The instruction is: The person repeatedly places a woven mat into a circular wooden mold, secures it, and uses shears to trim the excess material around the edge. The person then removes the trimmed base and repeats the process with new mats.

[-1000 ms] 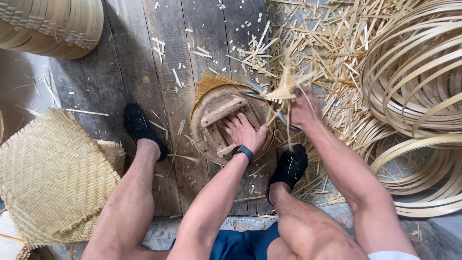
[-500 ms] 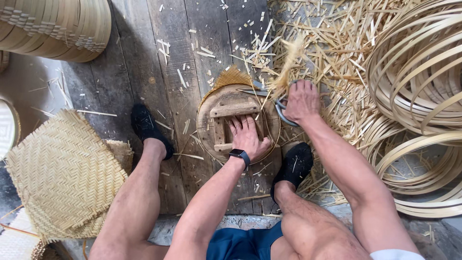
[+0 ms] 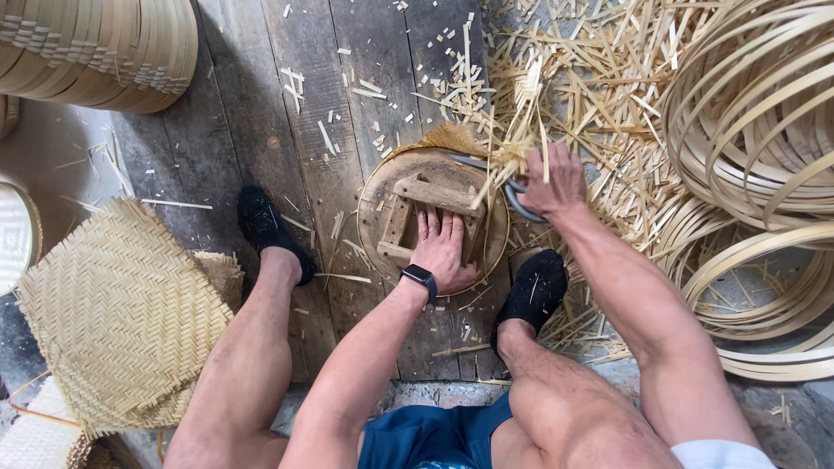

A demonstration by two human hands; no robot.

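1. Pressing flat on the round woven basket, the left hand rests open, fingers on its wooden cross pieces.
2. Gripping metal shears, the right hand is closed on the handles, beside the basket's right rim.
3. Bamboo scraps cover the wooden floor at its far right.

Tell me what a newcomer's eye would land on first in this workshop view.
The round woven basket on the plank floor at centre, with a wooden block pressed onto it by the left hand. Beside it, the right hand works metal shears at the rim, where cut strips fan upward. To the right lie bamboo hoops over a litter of offcuts, and a flat woven mat lies at lower left.
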